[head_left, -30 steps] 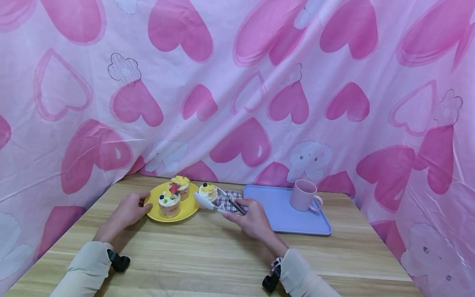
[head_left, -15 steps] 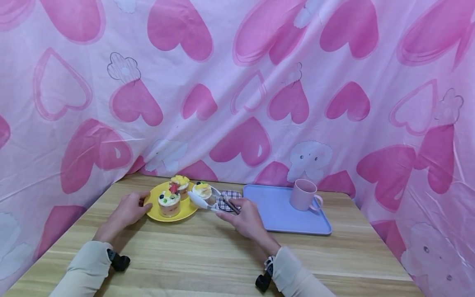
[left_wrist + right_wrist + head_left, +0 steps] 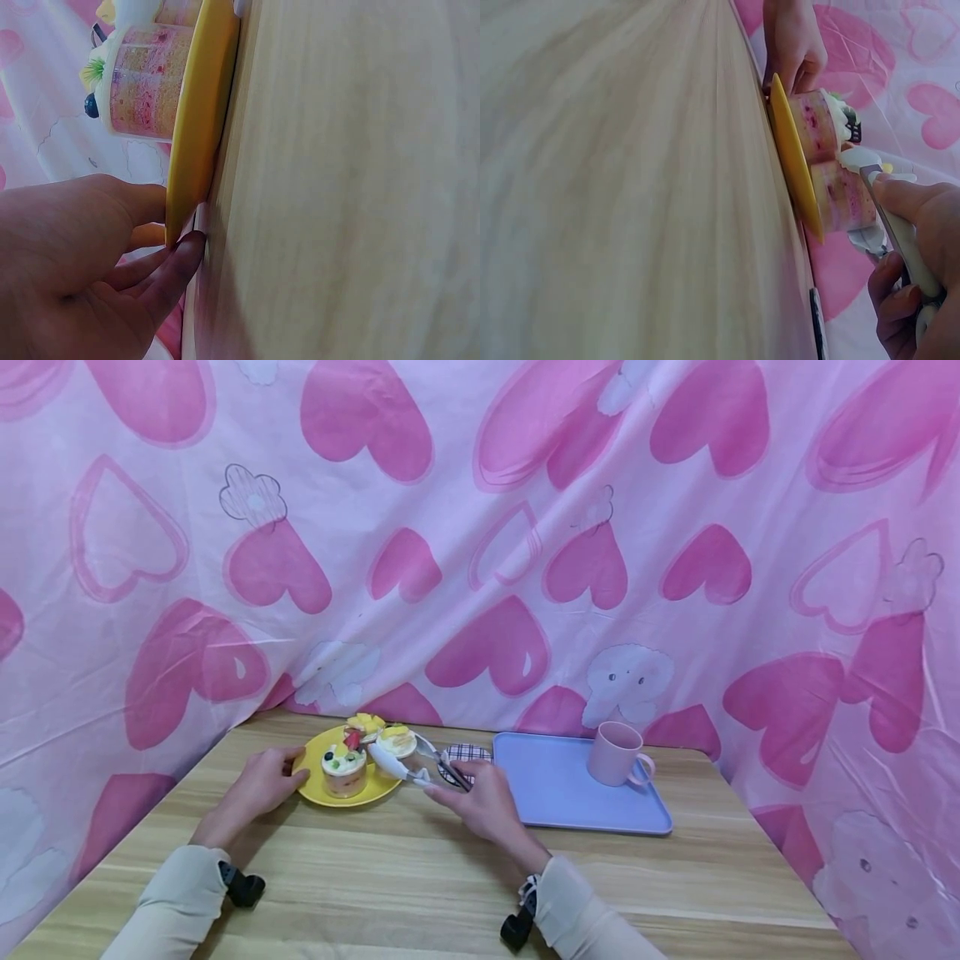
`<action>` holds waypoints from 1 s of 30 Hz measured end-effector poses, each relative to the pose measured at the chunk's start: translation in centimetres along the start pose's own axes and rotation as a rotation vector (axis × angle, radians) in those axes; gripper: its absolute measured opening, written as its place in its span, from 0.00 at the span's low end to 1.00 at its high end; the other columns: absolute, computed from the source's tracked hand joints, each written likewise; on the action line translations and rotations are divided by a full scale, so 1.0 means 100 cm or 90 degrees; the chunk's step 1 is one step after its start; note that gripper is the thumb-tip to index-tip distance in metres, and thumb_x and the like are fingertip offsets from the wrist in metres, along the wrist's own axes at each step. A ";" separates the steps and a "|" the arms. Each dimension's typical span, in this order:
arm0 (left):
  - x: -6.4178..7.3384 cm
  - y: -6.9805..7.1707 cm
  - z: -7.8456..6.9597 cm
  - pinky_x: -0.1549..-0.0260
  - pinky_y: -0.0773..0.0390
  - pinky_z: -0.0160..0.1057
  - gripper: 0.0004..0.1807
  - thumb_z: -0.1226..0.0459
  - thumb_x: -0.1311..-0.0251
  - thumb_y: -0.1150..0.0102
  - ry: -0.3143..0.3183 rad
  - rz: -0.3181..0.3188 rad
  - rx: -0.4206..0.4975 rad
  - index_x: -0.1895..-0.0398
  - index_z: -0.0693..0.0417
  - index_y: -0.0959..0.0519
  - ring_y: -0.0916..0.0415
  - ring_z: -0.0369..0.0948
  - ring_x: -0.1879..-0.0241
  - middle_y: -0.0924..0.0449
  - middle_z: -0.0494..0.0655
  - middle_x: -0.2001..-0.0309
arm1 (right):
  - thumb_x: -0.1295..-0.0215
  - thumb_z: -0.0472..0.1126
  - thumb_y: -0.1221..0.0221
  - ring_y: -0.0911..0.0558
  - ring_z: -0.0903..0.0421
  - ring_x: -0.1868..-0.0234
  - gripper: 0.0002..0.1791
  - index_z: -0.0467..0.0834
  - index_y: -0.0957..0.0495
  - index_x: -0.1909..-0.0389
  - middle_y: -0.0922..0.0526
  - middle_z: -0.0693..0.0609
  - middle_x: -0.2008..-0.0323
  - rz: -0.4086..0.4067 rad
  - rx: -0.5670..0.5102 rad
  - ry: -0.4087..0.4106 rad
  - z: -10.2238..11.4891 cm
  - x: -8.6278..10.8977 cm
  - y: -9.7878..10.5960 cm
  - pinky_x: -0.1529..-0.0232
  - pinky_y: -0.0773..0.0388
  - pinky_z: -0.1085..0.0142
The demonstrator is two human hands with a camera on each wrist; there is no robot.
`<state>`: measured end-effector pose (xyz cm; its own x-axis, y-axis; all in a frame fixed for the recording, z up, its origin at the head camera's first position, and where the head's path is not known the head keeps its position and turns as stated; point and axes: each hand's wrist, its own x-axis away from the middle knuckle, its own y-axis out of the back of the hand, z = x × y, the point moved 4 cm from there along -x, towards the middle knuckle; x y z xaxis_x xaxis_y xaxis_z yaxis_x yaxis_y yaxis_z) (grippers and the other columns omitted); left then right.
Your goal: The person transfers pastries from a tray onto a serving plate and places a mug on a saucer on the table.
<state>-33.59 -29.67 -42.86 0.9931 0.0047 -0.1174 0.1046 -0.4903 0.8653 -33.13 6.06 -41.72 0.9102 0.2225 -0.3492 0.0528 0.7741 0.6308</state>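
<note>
As the tabletop [image 3: 367, 889] is carrying one blue tray [image 3: 547, 785] right of one yellow plate [image 3: 311, 772], the left hand [image 3: 258, 785] is pinching the plate's rim and the right hand [image 3: 480, 800] is gripping tongs [image 3: 901, 236], long axis pointing forward-left, partly blocking a checked mat [image 3: 472, 752]. One mug [image 3: 613, 753] is occupying the tray; two dessert cups [image 3: 345, 773] are standing on the plate, the tongs clasping a third cup [image 3: 396, 743] at its right side.

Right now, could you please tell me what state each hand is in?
Left hand: closed, holding the yellow plate by its rim.
Right hand: closed, holding tongs around a dessert cup.
</note>
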 end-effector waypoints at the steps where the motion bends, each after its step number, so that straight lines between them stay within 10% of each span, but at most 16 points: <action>1: 0.000 0.000 0.000 0.47 0.18 0.57 0.32 0.63 0.33 0.40 0.000 0.001 0.000 0.32 0.74 0.33 0.21 0.56 0.47 0.25 0.73 0.40 | 0.52 0.67 0.28 0.19 0.58 0.50 0.38 0.49 0.17 0.42 0.14 0.53 0.47 -0.001 0.001 0.000 0.001 0.000 -0.001 0.51 0.19 0.61; 30: -0.001 -0.001 0.000 0.47 0.18 0.56 0.32 0.62 0.34 0.40 0.008 0.008 0.000 0.32 0.74 0.33 0.21 0.55 0.49 0.24 0.72 0.41 | 0.54 0.72 0.30 0.21 0.58 0.48 0.43 0.52 0.19 0.39 0.16 0.54 0.42 0.030 0.019 -0.041 -0.004 0.004 0.000 0.51 0.22 0.62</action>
<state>-33.73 -29.60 -42.92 0.9949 0.0087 -0.1002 0.0916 -0.4898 0.8670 -32.88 6.39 -42.13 0.9366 0.2191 -0.2735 0.0202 0.7454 0.6664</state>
